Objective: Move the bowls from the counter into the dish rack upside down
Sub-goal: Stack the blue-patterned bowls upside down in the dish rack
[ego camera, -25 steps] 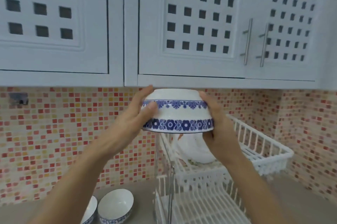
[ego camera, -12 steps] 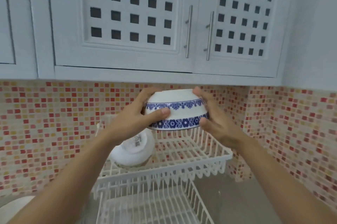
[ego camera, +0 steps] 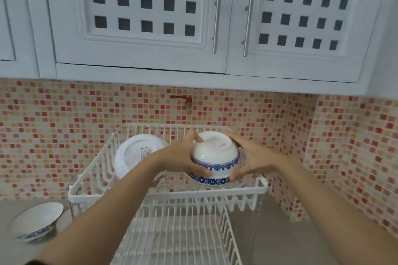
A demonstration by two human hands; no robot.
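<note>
Clearly glazed and breakable, the upside-down bowl [ego camera: 215,158] hangs over the dish rack [ego camera: 168,194]'s upper tier, left hand [ego camera: 183,158] and right hand [ego camera: 251,157] clasping opposite sides, fingers wrapped around its slick wall; another bowl [ego camera: 36,222] waits on the counter [ego camera: 13,249].

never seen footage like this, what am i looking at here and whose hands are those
This is one view from a camera worn on a person's head, looking forward and down. The left hand and right hand both grip a white bowl with blue bands, turned upside down, over the upper tier of a white dish rack. Another white bowl already leans in that tier. One more bowl sits upright on the counter at the left. Above are white cabinets.
</note>
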